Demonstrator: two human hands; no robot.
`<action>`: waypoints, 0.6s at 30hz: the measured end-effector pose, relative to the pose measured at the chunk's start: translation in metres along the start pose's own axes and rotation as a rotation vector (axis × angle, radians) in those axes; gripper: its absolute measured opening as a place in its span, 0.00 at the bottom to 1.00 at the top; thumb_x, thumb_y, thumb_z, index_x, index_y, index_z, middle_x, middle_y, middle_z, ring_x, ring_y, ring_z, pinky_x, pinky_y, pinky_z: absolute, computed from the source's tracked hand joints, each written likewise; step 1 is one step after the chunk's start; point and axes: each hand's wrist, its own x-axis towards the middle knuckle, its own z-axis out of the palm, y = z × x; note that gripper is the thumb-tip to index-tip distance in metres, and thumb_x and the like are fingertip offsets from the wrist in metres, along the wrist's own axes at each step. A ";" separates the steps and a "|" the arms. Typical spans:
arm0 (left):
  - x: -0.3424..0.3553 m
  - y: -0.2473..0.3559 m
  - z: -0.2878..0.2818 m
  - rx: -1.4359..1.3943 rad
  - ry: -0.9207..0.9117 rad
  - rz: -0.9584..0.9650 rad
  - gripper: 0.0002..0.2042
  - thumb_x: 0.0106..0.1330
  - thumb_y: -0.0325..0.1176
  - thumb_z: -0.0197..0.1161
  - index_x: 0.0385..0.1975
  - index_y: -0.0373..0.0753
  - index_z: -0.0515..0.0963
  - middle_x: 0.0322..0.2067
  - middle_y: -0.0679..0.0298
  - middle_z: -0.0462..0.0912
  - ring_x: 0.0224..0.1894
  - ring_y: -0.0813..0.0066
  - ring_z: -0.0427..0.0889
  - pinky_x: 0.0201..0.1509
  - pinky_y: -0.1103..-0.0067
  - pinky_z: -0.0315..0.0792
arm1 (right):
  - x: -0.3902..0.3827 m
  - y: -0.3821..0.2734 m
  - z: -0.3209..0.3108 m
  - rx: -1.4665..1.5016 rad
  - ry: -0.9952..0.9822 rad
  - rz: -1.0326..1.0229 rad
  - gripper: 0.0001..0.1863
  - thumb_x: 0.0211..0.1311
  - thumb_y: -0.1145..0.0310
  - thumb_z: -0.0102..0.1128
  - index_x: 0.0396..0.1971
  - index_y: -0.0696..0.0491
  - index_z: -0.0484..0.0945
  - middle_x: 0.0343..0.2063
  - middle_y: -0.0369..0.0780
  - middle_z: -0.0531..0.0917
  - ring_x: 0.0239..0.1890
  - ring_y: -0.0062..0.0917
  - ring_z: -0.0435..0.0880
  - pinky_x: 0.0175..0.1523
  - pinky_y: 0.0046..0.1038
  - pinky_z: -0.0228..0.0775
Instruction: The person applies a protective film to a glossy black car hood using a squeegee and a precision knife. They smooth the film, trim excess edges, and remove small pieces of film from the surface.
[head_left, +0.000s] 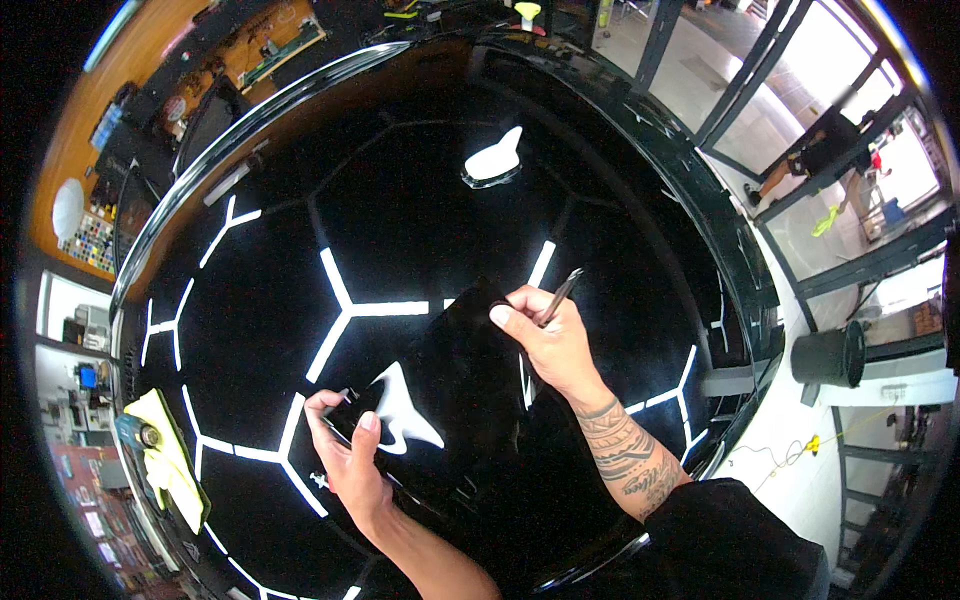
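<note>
Glossy black film or trim with a bright white reflection [405, 415] spans the space between my hands; its outline merges with the black car roof [400, 200] below, so its exact shape cannot be told. My left hand [350, 455] is closed round its left edge, thumb on top and fingers partly hidden behind. A slim dark pen-like tool [562, 296] slants up out of my right hand [550, 335]. The thumb and index finger of that hand also pinch a dark edge of the black material. Beside my left wrist lies a small white and red item [320, 482].
A white shark-fin antenna [495, 160] rises from the roof's far part. At the left edge lies a yellow cloth [172, 475] with a bottle-like item [148, 435] on it. A black bucket [828, 358] and a yellow cable [812, 445] are at the right; another person [815, 165] stands beyond.
</note>
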 end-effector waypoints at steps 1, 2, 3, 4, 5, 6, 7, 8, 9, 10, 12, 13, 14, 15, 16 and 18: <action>0.001 -0.001 -0.002 0.082 -0.007 0.002 0.23 0.51 0.36 0.71 0.45 0.38 0.70 0.39 0.60 0.75 0.37 0.76 0.71 0.46 0.83 0.64 | 0.000 -0.002 0.003 -0.037 0.038 -0.027 0.08 0.62 0.68 0.66 0.27 0.56 0.80 0.20 0.27 0.74 0.24 0.10 0.69 0.30 0.17 0.58; 0.001 0.000 -0.003 0.314 0.018 0.153 0.19 0.51 0.36 0.69 0.39 0.37 0.72 0.38 0.62 0.74 0.39 0.74 0.71 0.49 0.81 0.63 | 0.000 0.000 0.002 -0.061 0.034 -0.057 0.09 0.62 0.68 0.66 0.27 0.57 0.80 0.20 0.28 0.75 0.24 0.10 0.69 0.30 0.18 0.59; 0.004 0.005 -0.005 0.411 -0.110 0.243 0.20 0.49 0.36 0.69 0.40 0.35 0.73 0.37 0.63 0.73 0.41 0.73 0.70 0.50 0.78 0.63 | 0.002 0.001 0.000 -0.086 0.031 -0.088 0.09 0.61 0.68 0.67 0.27 0.58 0.80 0.20 0.28 0.75 0.24 0.11 0.70 0.30 0.19 0.60; 0.005 0.005 -0.007 0.507 -0.128 0.277 0.22 0.49 0.35 0.69 0.44 0.34 0.74 0.37 0.62 0.74 0.41 0.73 0.71 0.50 0.77 0.64 | 0.004 0.001 -0.003 -0.080 0.021 -0.075 0.09 0.60 0.68 0.67 0.27 0.59 0.81 0.20 0.29 0.76 0.24 0.11 0.70 0.30 0.20 0.61; 0.004 0.004 -0.007 0.602 -0.147 0.311 0.24 0.48 0.33 0.69 0.47 0.34 0.75 0.37 0.62 0.74 0.41 0.73 0.71 0.50 0.76 0.65 | 0.006 0.000 -0.006 -0.074 0.011 -0.062 0.09 0.60 0.69 0.67 0.27 0.59 0.82 0.20 0.29 0.76 0.24 0.12 0.70 0.30 0.20 0.61; 0.001 0.012 -0.003 0.618 -0.166 0.211 0.25 0.49 0.32 0.68 0.50 0.36 0.76 0.38 0.61 0.75 0.42 0.72 0.72 0.50 0.75 0.66 | 0.007 -0.002 -0.006 -0.061 -0.003 -0.053 0.09 0.59 0.69 0.68 0.27 0.59 0.82 0.20 0.30 0.76 0.24 0.12 0.71 0.30 0.21 0.62; -0.003 0.020 0.002 0.632 -0.186 0.110 0.26 0.50 0.31 0.68 0.54 0.38 0.76 0.40 0.61 0.77 0.43 0.70 0.73 0.50 0.73 0.67 | 0.006 -0.001 -0.008 -0.071 -0.006 -0.051 0.08 0.59 0.69 0.68 0.27 0.59 0.82 0.19 0.30 0.77 0.23 0.12 0.71 0.30 0.22 0.62; 0.002 0.005 -0.008 0.813 -0.239 0.328 0.31 0.50 0.29 0.69 0.59 0.42 0.74 0.43 0.60 0.79 0.47 0.65 0.75 0.51 0.71 0.69 | 0.005 0.002 -0.010 -0.081 -0.008 -0.049 0.08 0.59 0.69 0.68 0.28 0.59 0.83 0.19 0.30 0.77 0.23 0.12 0.71 0.30 0.22 0.62; 0.000 0.015 -0.003 1.053 -0.286 0.205 0.34 0.48 0.29 0.70 0.60 0.42 0.72 0.47 0.59 0.80 0.53 0.60 0.74 0.57 0.67 0.68 | 0.008 0.002 -0.011 -0.089 -0.010 -0.057 0.08 0.58 0.69 0.68 0.28 0.59 0.83 0.19 0.31 0.77 0.22 0.13 0.71 0.30 0.22 0.63; -0.002 0.024 0.006 1.190 -0.293 0.312 0.34 0.48 0.29 0.70 0.61 0.43 0.71 0.47 0.58 0.80 0.54 0.59 0.74 0.60 0.65 0.66 | 0.007 0.001 -0.012 -0.158 -0.007 -0.071 0.08 0.58 0.68 0.68 0.27 0.59 0.83 0.17 0.31 0.77 0.21 0.13 0.71 0.29 0.23 0.62; 0.007 0.039 0.020 1.237 -0.407 0.456 0.35 0.49 0.29 0.70 0.62 0.44 0.70 0.48 0.57 0.80 0.57 0.56 0.73 0.67 0.60 0.58 | 0.013 0.014 -0.007 -0.227 -0.060 -0.122 0.09 0.57 0.67 0.68 0.28 0.59 0.82 0.15 0.33 0.76 0.20 0.14 0.71 0.27 0.24 0.62; 0.017 0.040 0.028 1.168 -0.468 0.479 0.36 0.49 0.29 0.71 0.63 0.43 0.68 0.44 0.55 0.82 0.53 0.55 0.77 0.62 0.62 0.64 | 0.013 0.009 -0.003 -0.264 -0.099 -0.101 0.09 0.57 0.67 0.68 0.28 0.59 0.82 0.15 0.35 0.75 0.20 0.15 0.71 0.27 0.25 0.62; 0.029 0.041 0.039 1.092 -0.593 0.359 0.36 0.50 0.29 0.71 0.63 0.42 0.67 0.42 0.54 0.83 0.50 0.54 0.79 0.58 0.64 0.68 | 0.013 0.003 -0.003 -0.337 -0.145 -0.082 0.10 0.58 0.68 0.67 0.27 0.59 0.80 0.15 0.37 0.75 0.19 0.16 0.72 0.26 0.25 0.63; 0.042 0.036 0.052 0.999 -0.721 0.243 0.35 0.51 0.29 0.71 0.63 0.40 0.66 0.40 0.53 0.84 0.47 0.54 0.81 0.54 0.66 0.71 | 0.012 0.004 -0.004 -0.338 -0.110 -0.126 0.10 0.58 0.68 0.67 0.27 0.59 0.80 0.15 0.37 0.75 0.19 0.16 0.72 0.26 0.25 0.63; 0.052 0.033 0.061 1.055 -0.734 0.141 0.35 0.51 0.29 0.72 0.62 0.40 0.67 0.39 0.53 0.84 0.46 0.54 0.81 0.52 0.67 0.72 | 0.013 0.008 -0.002 -0.331 -0.080 -0.181 0.10 0.58 0.68 0.67 0.27 0.59 0.80 0.15 0.38 0.75 0.19 0.17 0.72 0.26 0.26 0.63; 0.066 0.023 0.071 1.088 -0.725 0.098 0.34 0.49 0.29 0.74 0.60 0.39 0.68 0.34 0.52 0.84 0.42 0.57 0.83 0.48 0.67 0.74 | 0.016 0.004 -0.003 -0.298 0.006 -0.224 0.09 0.58 0.68 0.66 0.27 0.59 0.80 0.14 0.38 0.75 0.19 0.17 0.72 0.26 0.26 0.63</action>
